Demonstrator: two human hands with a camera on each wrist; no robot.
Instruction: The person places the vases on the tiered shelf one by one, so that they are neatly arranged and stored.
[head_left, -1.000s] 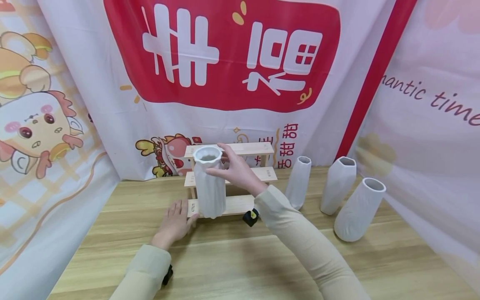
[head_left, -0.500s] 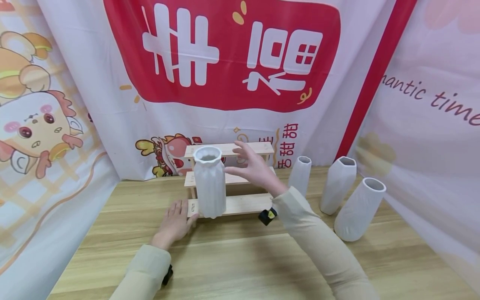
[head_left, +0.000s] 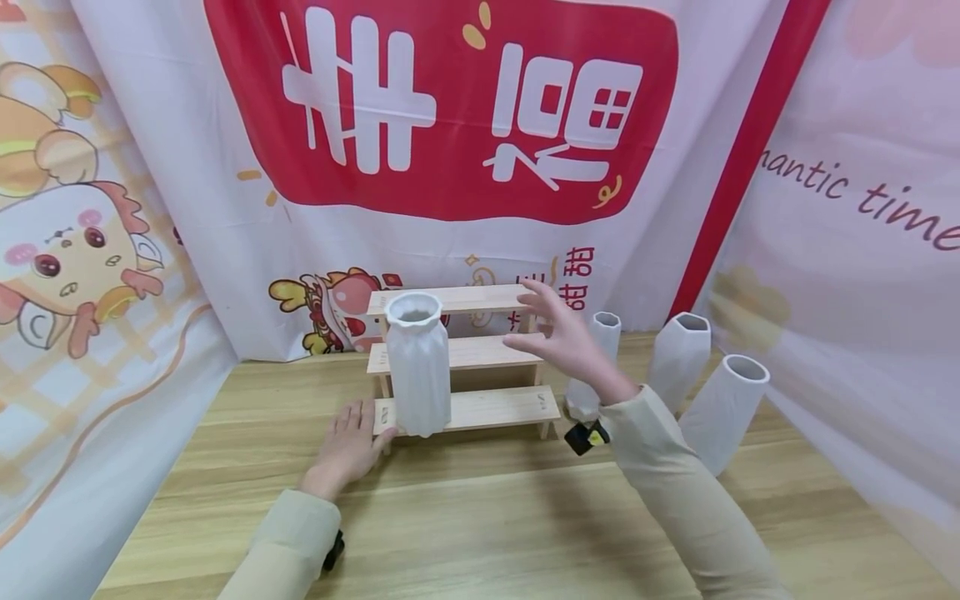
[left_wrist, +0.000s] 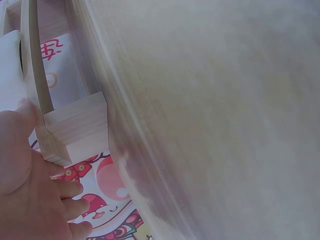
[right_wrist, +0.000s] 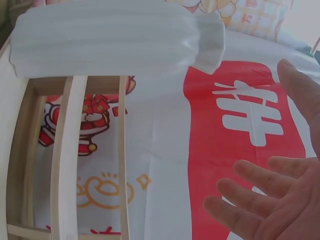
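Observation:
A white fluted vase [head_left: 420,379] with a wavy rim stands upright at the left end of the bottom step of a three-tier wooden display rack [head_left: 504,408]. My left hand [head_left: 341,450] rests at the rack's left end, fingers extended and thumb on the front of the bottom step. In the left wrist view, that thumb lies against the rack [left_wrist: 82,122]. My right hand [head_left: 566,346] hovers beside the rack's right end with fingers spread, holding nothing. Sideways in the right wrist view, the fluted vase [right_wrist: 110,40] is apart from my right hand [right_wrist: 285,195].
To the right on the wooden table [head_left: 420,533] stand a slim white vase [head_left: 603,333], a faceted white vase [head_left: 682,350] and a round-mouthed white vase [head_left: 727,408]. My right arm partly covers them. A printed cloth backdrop [head_left: 480,250] hangs behind the rack.
My right hand has let go of the fluted vase and moved right, past the rack's right end. The vase stays on the bottom step. My left hand has not moved.

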